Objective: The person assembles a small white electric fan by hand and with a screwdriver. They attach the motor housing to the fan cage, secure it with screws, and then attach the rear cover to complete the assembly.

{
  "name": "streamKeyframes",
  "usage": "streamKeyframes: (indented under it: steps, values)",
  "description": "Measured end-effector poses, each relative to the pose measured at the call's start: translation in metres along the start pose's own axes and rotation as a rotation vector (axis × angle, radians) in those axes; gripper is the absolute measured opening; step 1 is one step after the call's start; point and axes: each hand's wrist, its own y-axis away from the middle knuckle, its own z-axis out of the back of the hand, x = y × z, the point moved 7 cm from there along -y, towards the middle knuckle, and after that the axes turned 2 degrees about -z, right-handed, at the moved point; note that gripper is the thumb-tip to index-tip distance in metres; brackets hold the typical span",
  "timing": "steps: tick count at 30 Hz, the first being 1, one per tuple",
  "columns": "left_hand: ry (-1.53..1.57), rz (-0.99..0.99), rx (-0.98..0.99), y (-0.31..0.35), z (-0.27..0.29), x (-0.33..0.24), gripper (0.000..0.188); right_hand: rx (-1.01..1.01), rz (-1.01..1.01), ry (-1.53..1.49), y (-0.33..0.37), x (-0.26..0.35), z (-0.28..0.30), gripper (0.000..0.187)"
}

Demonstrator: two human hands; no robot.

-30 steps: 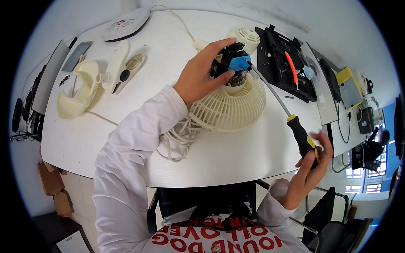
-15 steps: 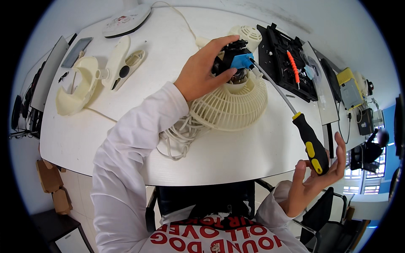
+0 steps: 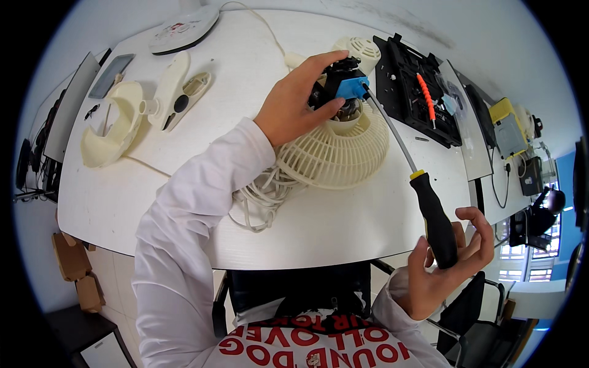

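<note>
My left hand (image 3: 294, 101) grips the dark fan motor (image 3: 333, 81), thumb and fingers wrapped round its sides. A blue piece (image 3: 351, 89) sits on the motor's right side. Below the motor lies a cream fan grille (image 3: 337, 156) on the white table. At the lower right, my right hand (image 3: 448, 279) holds a long screwdriver (image 3: 438, 221) by the rear of its black handle. Its shaft slants up to the left, and the tip meets the right edge of the blue piece. Whether it sits in a screw is hidden.
An open black tool case (image 3: 392, 101) holding an orange-red rod lies right of the motor. A vented cream cover (image 3: 362, 52) is behind it. Coiled white cable (image 3: 264, 199) lies left of the grille. Farther left are a curved cream shell (image 3: 126, 132), a stand part (image 3: 169, 92) and a phone (image 3: 112, 75).
The screwdriver's handle has swung left and turned about its axis, hiding its yellow inserts. My right hand has moved left with it. The left hand and motor stay in place.
</note>
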Motion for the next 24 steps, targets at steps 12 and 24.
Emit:
streamKeyframes:
  steps: [12, 24]
  values:
    - [-0.005, 0.002, 0.002, -0.001, -0.001, -0.001, 0.061, 0.034, -0.156, 0.025, 0.003, -0.018, -0.004, 0.065]
    - [-0.029, 0.008, 0.003, -0.001, 0.001, -0.003, 0.061, -0.108, -0.343, -0.151, 0.007, -0.037, 0.007, 0.037]
